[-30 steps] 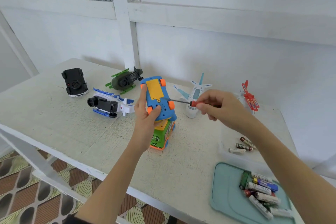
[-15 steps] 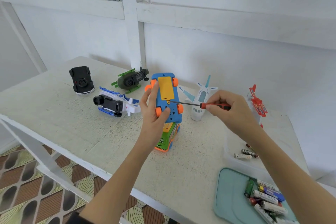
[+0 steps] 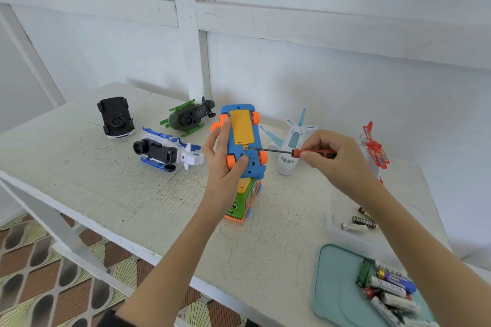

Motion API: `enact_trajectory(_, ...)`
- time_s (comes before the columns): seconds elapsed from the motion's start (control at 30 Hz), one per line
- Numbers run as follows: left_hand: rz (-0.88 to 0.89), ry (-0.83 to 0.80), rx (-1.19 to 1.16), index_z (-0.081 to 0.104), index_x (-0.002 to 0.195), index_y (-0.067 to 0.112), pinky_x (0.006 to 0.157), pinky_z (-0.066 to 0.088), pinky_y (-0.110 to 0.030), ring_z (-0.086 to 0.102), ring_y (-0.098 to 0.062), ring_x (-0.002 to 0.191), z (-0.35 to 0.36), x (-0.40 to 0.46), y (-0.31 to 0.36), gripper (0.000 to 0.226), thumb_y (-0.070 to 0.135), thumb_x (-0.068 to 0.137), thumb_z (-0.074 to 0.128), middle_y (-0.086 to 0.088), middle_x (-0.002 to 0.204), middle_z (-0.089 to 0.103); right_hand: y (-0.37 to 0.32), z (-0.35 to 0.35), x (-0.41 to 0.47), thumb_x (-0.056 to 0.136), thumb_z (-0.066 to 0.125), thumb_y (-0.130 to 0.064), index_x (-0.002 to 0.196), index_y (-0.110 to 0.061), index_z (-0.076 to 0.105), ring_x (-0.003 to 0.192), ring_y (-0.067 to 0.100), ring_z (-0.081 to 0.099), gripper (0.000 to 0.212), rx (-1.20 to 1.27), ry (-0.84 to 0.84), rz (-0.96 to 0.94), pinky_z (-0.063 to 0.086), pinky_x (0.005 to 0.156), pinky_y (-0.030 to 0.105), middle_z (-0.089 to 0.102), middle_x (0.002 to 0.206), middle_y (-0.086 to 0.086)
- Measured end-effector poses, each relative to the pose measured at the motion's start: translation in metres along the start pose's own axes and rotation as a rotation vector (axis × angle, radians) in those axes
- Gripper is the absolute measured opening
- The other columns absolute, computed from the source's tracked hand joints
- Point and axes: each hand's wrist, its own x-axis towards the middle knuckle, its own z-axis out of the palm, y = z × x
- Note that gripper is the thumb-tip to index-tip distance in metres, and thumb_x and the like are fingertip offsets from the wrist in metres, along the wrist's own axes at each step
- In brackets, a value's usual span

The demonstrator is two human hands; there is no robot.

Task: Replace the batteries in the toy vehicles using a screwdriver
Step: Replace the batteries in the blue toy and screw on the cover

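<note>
Toy bus [image 3: 243,141] gripped upright in my left hand [image 3: 221,164], right hand [image 3: 332,158] pinching screwdriver [image 3: 292,152]: I'd keep tip seated square w/ steady pressure, else it slips.

The left hand [image 3: 225,164] hides most of the green bus [image 3: 243,200].

White painted wooden tabletop [image 3: 79,180]: bare stretch along the near edge and left side, passable. Back-left corner: upturned black toy car [image 3: 115,117], blue-and-white toy helicopter [image 3: 167,150], green toy helicopter [image 3: 190,117], close together. Centre: blue toy bus with yellow battery cover [image 3: 243,138], held up; green toy bus [image 3: 243,200] beneath it. Back edge, right: white toy aeroplane [image 3: 289,147], red-and-white toy plane [image 3: 373,150]. Near-right corner: teal plastic tray [image 3: 337,287] of batteries; loose batteries [image 3: 358,221] beyond it.
</note>
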Motion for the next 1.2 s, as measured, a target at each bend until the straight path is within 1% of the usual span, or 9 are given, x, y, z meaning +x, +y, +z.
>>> enact_trajectory(0.27, 0.091, 0.011, 0.158, 0.025, 0.143, 0.027, 0.086, 0.037, 0.003, 0.021, 0.033, 0.118, 0.003, 0.000, -0.005, 0.066, -0.013, 0.095, 0.046, -0.008, 0.147, 0.011, -0.008, -0.003, 0.000, 0.076, 0.066, -0.001, 0.069, -0.007, 0.064, 0.052, 0.004, 0.042, 0.009, -0.070, 0.001, -0.030, 0.032, 0.048, 0.011, 0.060, 0.062, 0.012)
enact_trajectory(0.43, 0.184, -0.007, 0.280, 0.030, 0.141, 0.041, 0.093, 0.047, -0.019, 0.049, 0.012, 0.095, 0.000, 0.002, -0.018, 0.062, 0.010, 0.089, 0.045, -0.003, 0.148, 0.013, -0.010, -0.003, -0.001, 0.072, 0.065, 0.001, 0.068, -0.005, 0.062, 0.048, 0.002, 0.042, 0.007, -0.156, -0.011, -0.070, 0.032, 0.048, 0.010, 0.056, 0.056, 0.002)
enact_trajectory(0.5, 0.202, -0.001, 0.330, 0.032, 0.142, 0.038, 0.092, 0.044, -0.016, 0.048, 0.008, 0.085, 0.000, 0.003, -0.020, 0.062, 0.009, 0.089, 0.044, -0.006, 0.149, 0.014, -0.008, -0.003, -0.001, 0.071, 0.065, 0.001, 0.067, -0.007, 0.061, 0.048, 0.003, 0.042, 0.009, -0.195, -0.019, -0.089, 0.032, 0.048, 0.010, 0.058, 0.056, 0.003)
enact_trajectory(0.63, 0.309, 0.037, 0.443, 0.034, 0.148, 0.026, 0.102, 0.029, -0.007, 0.027, 0.020, 0.116, 0.001, 0.005, -0.025, 0.066, 0.002, 0.088, 0.046, -0.017, 0.151, 0.015, -0.009, -0.002, 0.000, 0.071, 0.065, 0.001, 0.070, -0.011, 0.062, 0.052, 0.006, 0.045, 0.012, -0.297, -0.042, -0.141, 0.034, 0.052, 0.015, 0.060, 0.061, 0.002)
enact_trajectory(0.73, 0.301, 0.018, 0.482, 0.030, 0.148, 0.038, 0.115, 0.029, -0.041, 0.013, -0.013, 0.146, 0.000, 0.008, -0.034, 0.063, 0.016, 0.090, 0.041, -0.008, 0.155, 0.011, -0.016, -0.004, -0.001, 0.086, 0.062, -0.014, 0.092, -0.020, 0.065, 0.038, 0.006, 0.046, 0.010, -0.152, -0.074, -0.042, 0.038, 0.040, 0.016, 0.057, 0.056, 0.000)
enact_trajectory(0.83, 0.296, 0.009, 0.485, 0.026, 0.147, 0.041, 0.113, 0.031, -0.042, 0.018, -0.023, 0.145, 0.000, 0.008, -0.036, 0.061, 0.023, 0.090, 0.039, -0.007, 0.155, 0.010, -0.016, -0.003, 0.002, 0.097, 0.042, -0.022, 0.101, -0.017, 0.062, 0.028, 0.007, 0.040, 0.021, -0.157, -0.088, 0.047, 0.033, 0.034, 0.017, 0.057, 0.050, 0.007)
enact_trajectory(0.93, 0.307, 0.020, 0.488, 0.028, 0.146, 0.042, 0.111, 0.032, -0.033, 0.018, -0.007, 0.141, 0.000, 0.008, -0.036, 0.060, 0.022, 0.091, 0.039, -0.009, 0.154, 0.011, -0.020, -0.002, 0.001, 0.090, 0.057, -0.010, 0.095, -0.012, 0.063, 0.037, 0.001, 0.046, 0.008, -0.111, -0.037, 0.013, 0.036, 0.042, 0.014, 0.057, 0.058, 0.008)
enact_trajectory(1.03, 0.288, 0.023, 0.478, 0.026, 0.147, 0.043, 0.105, 0.038, -0.031, 0.031, 0.008, 0.121, 0.001, 0.007, -0.032, 0.066, 0.011, 0.091, 0.044, -0.008, 0.153, 0.012, -0.024, -0.006, -0.001, 0.079, 0.068, 0.000, 0.097, -0.014, 0.063, 0.047, -0.001, 0.051, 0.023, 0.007, -0.076, 0.002, 0.037, 0.049, 0.010, 0.052, 0.071, 0.004)
enact_trajectory(1.2, 0.289, 0.003, 0.462, 0.025, 0.148, 0.045, 0.106, 0.038, -0.046, 0.032, -0.025, 0.136, 0.003, 0.008, -0.030, 0.065, 0.020, 0.091, 0.042, 0.004, 0.154, 0.009, -0.028, -0.008, 0.002, 0.092, 0.053, -0.029, 0.095, -0.018, 0.063, 0.035, 0.015, 0.049, 0.015, -0.079, -0.062, 0.056, 0.037, 0.038, 0.018, 0.062, 0.060, 0.007)
